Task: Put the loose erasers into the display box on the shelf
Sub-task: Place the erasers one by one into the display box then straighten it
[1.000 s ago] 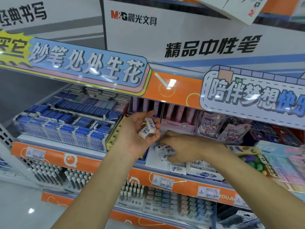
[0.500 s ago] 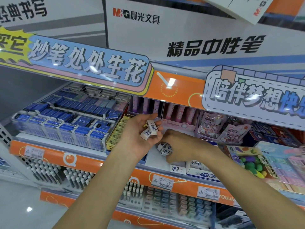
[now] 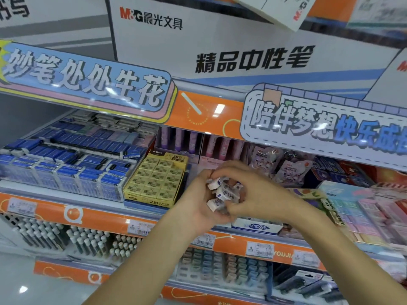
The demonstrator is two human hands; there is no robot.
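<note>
Several small white erasers with blue print lie bunched between my two hands, just above the shelf. My left hand cups them from the left and below. From the right, my right hand curls over them, fingertips on the pile. The white and blue display box sits on the shelf right under my hands; only its front wall shows, and its inside is hidden by my hands.
A yellow box of 2B erasers stands just left of my hands. Blue eraser packs fill the shelf's left part. Pink and purple packets and pastel boxes lie to the right. An orange price rail runs along the front edge.
My hands have come together: the right one rose from the box with more erasers and closed against the left. The view shifted right and down, uncovering the yellow box.
</note>
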